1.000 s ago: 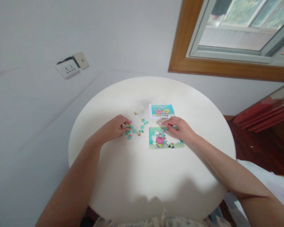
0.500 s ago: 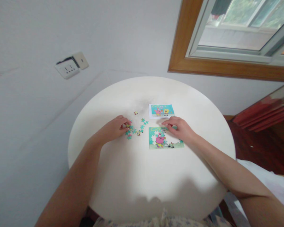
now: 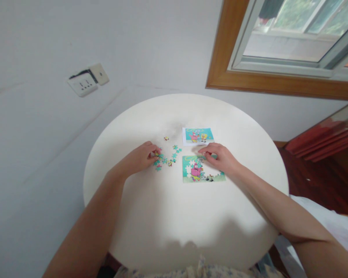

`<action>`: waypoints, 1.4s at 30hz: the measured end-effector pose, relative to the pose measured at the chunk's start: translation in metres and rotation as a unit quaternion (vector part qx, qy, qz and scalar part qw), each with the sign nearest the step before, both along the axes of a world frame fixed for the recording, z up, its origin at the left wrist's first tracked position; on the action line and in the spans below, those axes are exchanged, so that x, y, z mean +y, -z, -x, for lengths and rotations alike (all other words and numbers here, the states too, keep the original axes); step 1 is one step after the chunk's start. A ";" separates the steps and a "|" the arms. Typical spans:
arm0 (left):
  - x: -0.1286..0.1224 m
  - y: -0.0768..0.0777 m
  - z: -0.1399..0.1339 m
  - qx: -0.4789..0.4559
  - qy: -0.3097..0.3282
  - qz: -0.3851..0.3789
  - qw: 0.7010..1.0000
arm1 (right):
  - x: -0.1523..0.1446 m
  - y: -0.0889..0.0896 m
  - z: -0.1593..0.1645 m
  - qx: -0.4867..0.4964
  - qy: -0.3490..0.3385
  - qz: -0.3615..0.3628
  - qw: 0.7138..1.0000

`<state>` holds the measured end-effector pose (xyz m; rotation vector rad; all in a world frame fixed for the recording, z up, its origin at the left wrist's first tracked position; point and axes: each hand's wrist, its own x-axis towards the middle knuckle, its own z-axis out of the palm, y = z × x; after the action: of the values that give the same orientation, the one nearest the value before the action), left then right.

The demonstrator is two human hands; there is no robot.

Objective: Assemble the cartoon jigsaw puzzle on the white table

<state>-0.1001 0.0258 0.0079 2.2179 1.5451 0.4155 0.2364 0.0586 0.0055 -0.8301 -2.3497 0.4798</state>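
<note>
A partly assembled jigsaw puzzle [image 3: 195, 173] lies on the white round table, showing a pink starfish figure and a white gap at its right middle. My right hand [image 3: 220, 156] rests over the puzzle's upper right edge, thumb and forefinger bent close together; whatever may be between them is too small to name. At the loose jigsaw pieces [image 3: 164, 160], mostly green with some yellow, my left hand [image 3: 142, 156] has its thumb and fingertips closed around a yellowish piece at the pile's left side. Its fingertips partly cover the pieces there.
Behind the puzzle lies a reference picture card [image 3: 197, 136] with a starfish and a yellow square figure. One loose piece [image 3: 166, 138] sits apart, behind the pile. The round table [image 3: 174, 216] stands against a wall with a socket [image 3: 82, 84] and a wood-framed window [image 3: 220, 79].
Both hands stay almost in place. A slight shift shows at the loose pieces beside my left fingertips; the puzzle and picture card have not moved.
</note>
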 end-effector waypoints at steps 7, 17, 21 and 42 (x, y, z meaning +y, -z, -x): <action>0.000 0.000 0.000 0.002 -0.003 0.000 1.000 | 0.000 0.001 0.000 0.003 0.001 0.001 1.000; 0.000 -0.001 -0.001 0.011 0.001 0.001 1.000 | 0.000 0.003 -0.001 0.009 0.004 0.005 1.000; 0.001 0.001 0.001 0.010 0.009 -0.005 1.000 | -0.001 0.001 0.000 0.005 0.003 0.003 1.000; 0.000 0.001 0.001 0.016 0.010 -0.007 1.000 | 0.000 0.001 0.000 -0.001 0.003 0.002 1.000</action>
<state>-0.1011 0.0256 0.0071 2.2587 1.5395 0.3889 0.2363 0.0582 0.0045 -0.8394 -2.3484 0.4806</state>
